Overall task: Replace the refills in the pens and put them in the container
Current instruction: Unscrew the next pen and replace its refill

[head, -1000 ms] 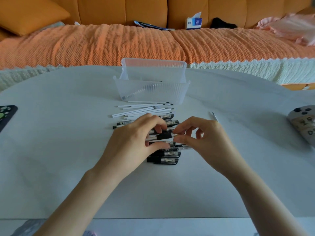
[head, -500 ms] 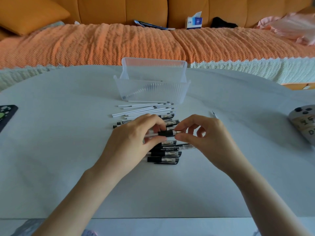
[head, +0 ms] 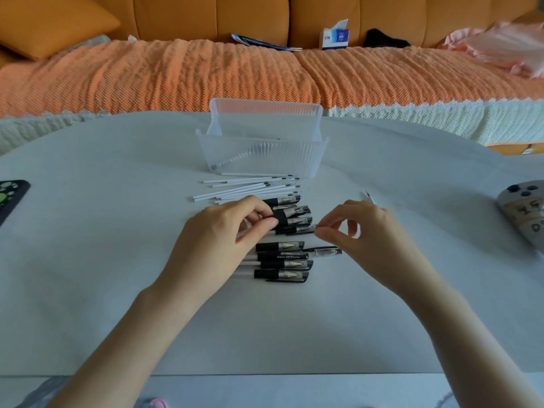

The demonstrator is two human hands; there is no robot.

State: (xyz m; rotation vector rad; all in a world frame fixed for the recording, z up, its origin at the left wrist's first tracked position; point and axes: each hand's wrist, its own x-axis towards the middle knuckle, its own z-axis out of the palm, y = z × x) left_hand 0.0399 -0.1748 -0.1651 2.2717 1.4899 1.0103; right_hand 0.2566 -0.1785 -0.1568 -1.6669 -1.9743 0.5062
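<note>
While left hand (head: 217, 240) grips pen (head: 287, 215), container (head: 297, 156) holds one leaning pen (head: 235, 159)

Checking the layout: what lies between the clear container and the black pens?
White refills lie there, between the container and the pens, seen in the head view.

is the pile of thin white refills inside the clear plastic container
No, the thin white pen refills lie loose on the white table, just in front of the clear ribbed plastic container.
</note>
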